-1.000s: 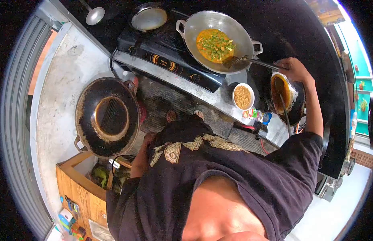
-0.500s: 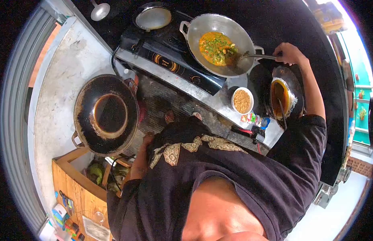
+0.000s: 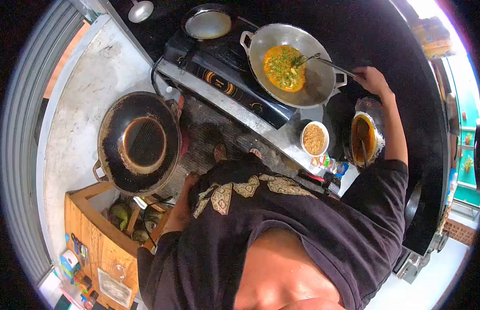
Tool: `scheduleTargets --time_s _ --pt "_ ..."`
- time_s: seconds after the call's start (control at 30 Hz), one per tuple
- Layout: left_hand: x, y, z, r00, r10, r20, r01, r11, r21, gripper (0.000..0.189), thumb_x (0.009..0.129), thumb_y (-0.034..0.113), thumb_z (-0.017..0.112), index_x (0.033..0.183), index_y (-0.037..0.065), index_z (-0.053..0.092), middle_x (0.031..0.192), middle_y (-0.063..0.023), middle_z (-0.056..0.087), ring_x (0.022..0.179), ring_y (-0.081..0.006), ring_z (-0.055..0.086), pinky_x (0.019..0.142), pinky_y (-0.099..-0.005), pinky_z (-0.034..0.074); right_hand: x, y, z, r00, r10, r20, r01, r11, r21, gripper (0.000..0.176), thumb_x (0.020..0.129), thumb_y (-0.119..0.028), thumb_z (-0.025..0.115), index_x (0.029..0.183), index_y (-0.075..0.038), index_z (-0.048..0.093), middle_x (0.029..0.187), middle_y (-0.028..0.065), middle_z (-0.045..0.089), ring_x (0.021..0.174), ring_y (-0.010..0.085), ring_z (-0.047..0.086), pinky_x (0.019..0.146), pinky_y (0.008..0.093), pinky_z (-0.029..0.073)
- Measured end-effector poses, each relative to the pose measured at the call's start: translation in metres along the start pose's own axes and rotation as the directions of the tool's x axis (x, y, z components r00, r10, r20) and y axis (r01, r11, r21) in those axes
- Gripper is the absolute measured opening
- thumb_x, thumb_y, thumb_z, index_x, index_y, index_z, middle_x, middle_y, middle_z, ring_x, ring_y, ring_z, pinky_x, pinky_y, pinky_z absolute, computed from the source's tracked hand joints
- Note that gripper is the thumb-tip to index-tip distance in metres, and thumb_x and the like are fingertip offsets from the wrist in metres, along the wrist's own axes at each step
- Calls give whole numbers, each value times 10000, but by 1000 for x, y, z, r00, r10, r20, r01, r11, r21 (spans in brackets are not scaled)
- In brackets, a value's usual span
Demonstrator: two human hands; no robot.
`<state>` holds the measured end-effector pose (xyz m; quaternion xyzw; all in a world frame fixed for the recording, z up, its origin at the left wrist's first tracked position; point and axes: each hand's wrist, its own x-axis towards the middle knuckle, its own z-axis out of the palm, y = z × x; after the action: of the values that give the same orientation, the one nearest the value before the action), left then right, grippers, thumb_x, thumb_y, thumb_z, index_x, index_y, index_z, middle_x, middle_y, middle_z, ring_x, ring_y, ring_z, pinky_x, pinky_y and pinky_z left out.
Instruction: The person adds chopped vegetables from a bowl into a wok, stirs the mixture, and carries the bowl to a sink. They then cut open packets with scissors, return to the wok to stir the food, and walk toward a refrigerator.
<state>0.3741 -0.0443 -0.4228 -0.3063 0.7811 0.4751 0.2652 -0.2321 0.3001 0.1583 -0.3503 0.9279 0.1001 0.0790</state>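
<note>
My right hand [image 3: 372, 81] grips the handle of a long metal spatula [image 3: 333, 65], whose head is over the food at the upper right of the dish. An orange-yellow curry with chopped greens [image 3: 285, 68] lies in the bottom of a silver two-handled wok [image 3: 315, 44]. The wok stands on the right side of a black gas stove [image 3: 227, 89]. My left hand [image 3: 189, 183] hangs low beside my waist, near a large dark wok [image 3: 112, 121]; its fingers are mostly hidden.
A white bowl of brown crumbly food [image 3: 314, 139] stands just right of the stove. Beyond it sits a pan of brown-orange liquid [image 3: 362, 135] with a utensil in it. A small pan [image 3: 209, 25] rests on the stove's left side; a ladle [image 3: 141, 11] lies farther left.
The spatula head has moved left and up, from the wok's right side to above the curry. My right hand stays on the handle. The camera view has shifted slightly.
</note>
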Motion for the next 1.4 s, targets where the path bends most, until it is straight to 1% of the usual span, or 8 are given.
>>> scheduleTargets --time_s 0.33,0.47,0.57,0.67,0.87,0.97,1.07,1.4 --pt "34 -5 4 993 113 -22 -82 830 551 327 787 233 517 1098 161 590 1184 -114 544 1064 -311 530 843 -403 481 -49 -23 39 995 88 -43 -82 990 110 259 811 -165 579 1046 -61 611 872 183 638 836 352 611 722 404 469" --pt "39 -32 0 874 467 136 -434 621 653 365 795 229 491 1130 98 555 1172 -140 542 1043 -322 534 860 -412 473 -62 -22 49 986 95 -134 -69 980 187 290 816 -182 578 1093 -103 611 851 187 635 811 356 608 707 398 478" --pt "63 -22 -5 818 38 574 -547 362 755 360 812 238 482 1131 84 549 1208 -165 510 1065 -322 524 866 -415 468 -52 -33 81 990 87 -112 -77 993 87 302 814 -207 585 1106 -133 612 889 180 635 826 361 601 717 412 478" --pt "49 -21 -6 905 425 27 -355 719 597 324 819 277 496 1084 109 578 1161 -166 537 1027 -322 542 830 -423 475 -61 -36 107 989 37 -145 -18 992 128 276 816 -210 592 1073 -115 618 871 173 639 806 363 604 701 410 483" --pt "10 23 -26 991 -134 -27 136 977 164 382 816 412 525 1045 113 590 1087 -169 583 985 -345 566 817 -421 468 -80 -39 96 978 129 -167 -68 943 325 210 821 -185 600 974 -41 599 843 189 641 795 362 616 667 389 481" --pt "36 -30 -4 985 155 78 -173 845 507 454 776 473 557 1040 104 583 1065 -189 598 981 -357 574 835 -417 459 -54 -40 122 945 176 -276 -84 945 317 227 827 -190 586 994 -36 569 876 197 635 819 389 600 685 415 474" --pt "37 -10 -16 991 -123 -49 133 946 296 504 749 497 567 1055 96 575 1018 -204 612 931 -367 588 827 -434 457 -43 -51 140 925 169 -342 -58 948 312 222 832 -183 576 993 -32 547 891 204 630 843 397 592 703 428 470" --pt "28 -37 0 999 29 -20 -25 981 190 438 778 467 546 1056 133 596 1033 -160 617 947 -319 591 816 -421 464 -108 -76 108 928 371 -33 -185 537 823 355 933 -361 465 947 -19 557 566 -59 375 479 45 360 422 217 277"
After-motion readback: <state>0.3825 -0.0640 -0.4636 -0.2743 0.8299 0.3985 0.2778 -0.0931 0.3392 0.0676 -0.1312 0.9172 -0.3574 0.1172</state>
